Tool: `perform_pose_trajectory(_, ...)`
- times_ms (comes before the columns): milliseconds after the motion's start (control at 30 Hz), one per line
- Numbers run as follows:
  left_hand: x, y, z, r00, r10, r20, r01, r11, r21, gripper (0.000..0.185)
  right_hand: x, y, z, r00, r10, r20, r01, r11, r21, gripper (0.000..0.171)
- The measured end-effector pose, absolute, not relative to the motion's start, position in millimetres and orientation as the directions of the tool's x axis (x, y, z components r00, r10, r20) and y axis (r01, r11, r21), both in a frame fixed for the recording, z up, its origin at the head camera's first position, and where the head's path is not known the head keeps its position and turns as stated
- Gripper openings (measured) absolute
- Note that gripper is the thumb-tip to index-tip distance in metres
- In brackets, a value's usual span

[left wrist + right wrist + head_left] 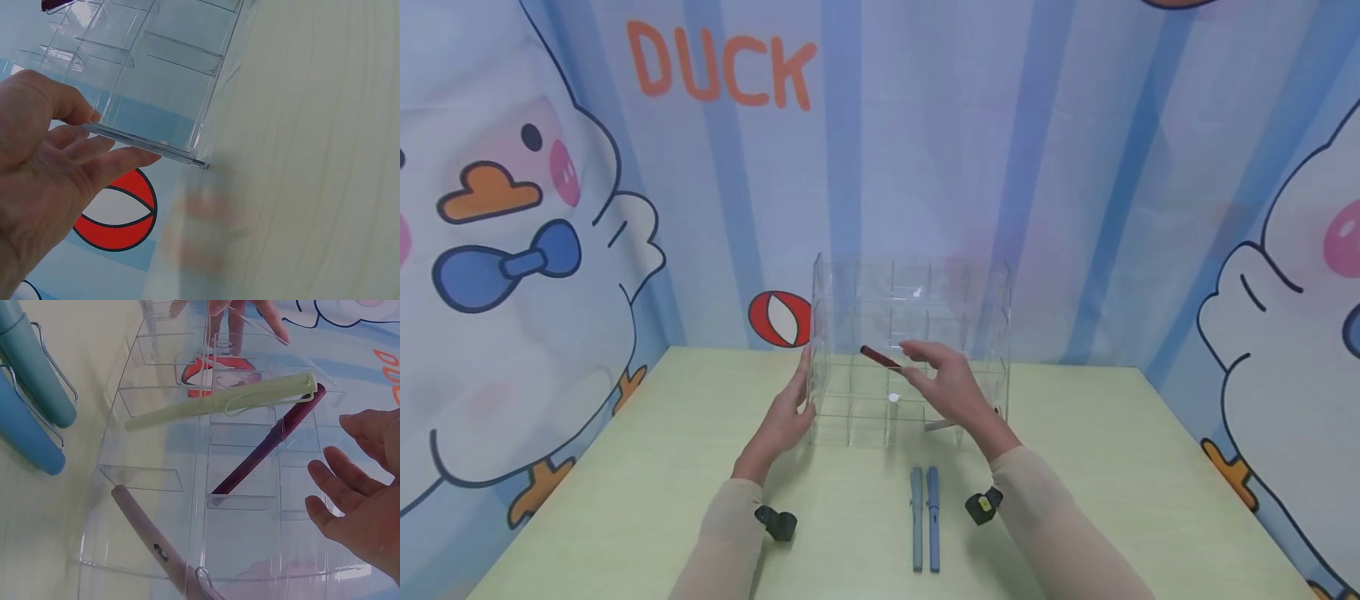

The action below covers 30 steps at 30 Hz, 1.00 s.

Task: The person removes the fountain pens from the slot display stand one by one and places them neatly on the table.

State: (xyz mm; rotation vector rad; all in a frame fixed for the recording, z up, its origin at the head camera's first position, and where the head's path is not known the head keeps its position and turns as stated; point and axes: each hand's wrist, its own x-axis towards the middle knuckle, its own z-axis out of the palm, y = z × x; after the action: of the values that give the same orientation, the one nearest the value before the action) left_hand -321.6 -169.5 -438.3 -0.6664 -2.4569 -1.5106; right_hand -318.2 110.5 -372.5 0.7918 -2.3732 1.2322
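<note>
Two hands at clear acrylic organizer (pixel 910 350), frame centre: left hand (pixel 786 417) flat against its left wall, fingers straight; right hand (pixel 951 387) open, fingers spread, beside dark red pen (pixel 881 357) lodged in a compartment.

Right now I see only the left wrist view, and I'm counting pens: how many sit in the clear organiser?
Observer: Three. A pale green pen, a dark red pen and a mauve pen lie in the clear organiser.
Operator: Is the right hand holding any?
Observer: No. The right hand is open beside the dark red pen and appears not to touch it.
Operator: Any pens outside?
Observer: Two blue pens lie side by side on the table in front of it.
</note>
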Motion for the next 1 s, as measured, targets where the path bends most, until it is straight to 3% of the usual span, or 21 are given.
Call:
perform_pose_trajectory(300, -329.0, -170.4, -449.1, -0.883, 0.266, 0.386, 0.462, 0.361, 0.810, 0.087, -330.8, 100.9, -367.9, -0.755, -0.392, 0.526, -0.654, 0.510, -0.559, 0.047)
perform_pose_trajectory(500, -336.9, -174.9, -455.9, -0.883, 0.271, 0.384, 0.465, 0.381, 0.799, 0.092, -333.9, 96.8, -363.0, -0.784, -0.436, 0.442, -0.621, 0.577, -0.531, 0.053)
perform_pose_trajectory(633, -337.9, -175.7, -457.5, -0.876, 0.278, 0.395, 0.476, 0.365, 0.800, 0.094, -335.1, 94.3, -359.9, -0.769, -0.492, 0.407, -0.639, 0.609, -0.471, 0.058)
perform_pose_trajectory(1000, -337.7, -175.6, -456.9, -0.881, 0.270, 0.388, 0.468, 0.374, 0.801, 0.092, -338.8, 84.6, -352.5, -0.758, -0.592, 0.276, -0.643, 0.605, -0.470, 0.064)
